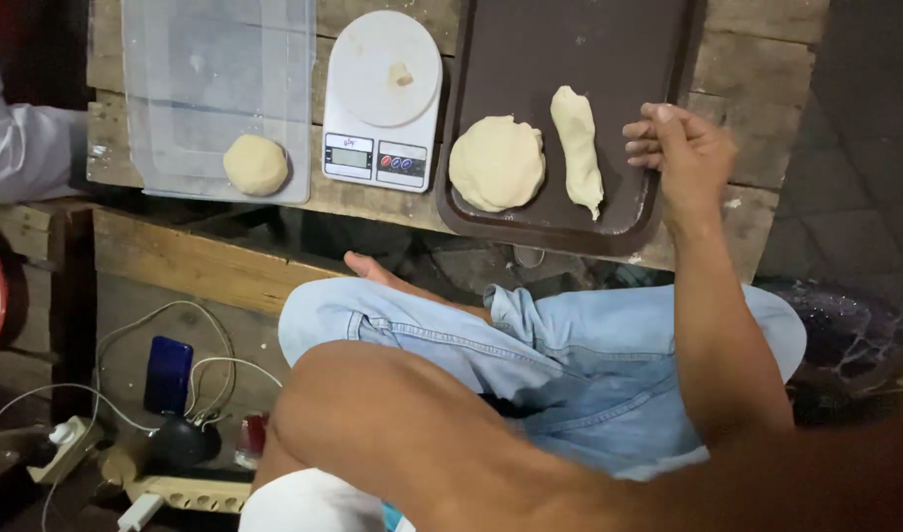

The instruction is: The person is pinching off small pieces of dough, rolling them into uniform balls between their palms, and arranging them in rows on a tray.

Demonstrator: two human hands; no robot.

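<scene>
A makeshift home baking spot, low to the ground and dimly lit. Across the top of the frame runs a rough wooden plank table [757, 59] carrying a white digital kitchen scale [383, 99], a dark brown tray [570, 39] with pieces of raw dough [497, 163], and a clear plastic sheet [215, 89]. At lower left, white cables [156, 325] and a power strip [186, 491] lie on the floor.

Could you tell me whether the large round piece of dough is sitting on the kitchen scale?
No, the round dough lies on the brown tray; the scale holds only a tiny dough scrap.
</scene>
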